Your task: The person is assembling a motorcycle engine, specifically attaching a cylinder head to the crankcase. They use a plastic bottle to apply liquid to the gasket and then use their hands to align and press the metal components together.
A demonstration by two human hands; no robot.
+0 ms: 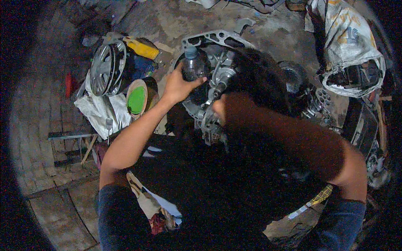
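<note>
My left hand (181, 88) is wrapped round a clear plastic bottle (195, 67) with a blue-grey cap. The bottle stands upright over the open metal gearbox housing (222, 38), whose flanged rim curves behind it. Just right of the bottle, a stepped metal shaft (224, 83) points down toward my right hand (219, 109). That hand looks closed, close against the lower metal parts (209, 125) of the housing; deep shadow hides most of its fingers and whatever they hold.
Wheel covers (104, 69), a yellow container (143, 48) and an oval container with a bright green inside (136, 99) lie to the left. At right are loose gears (315, 104) and a white sack (349, 50) with dark parts in its mouth.
</note>
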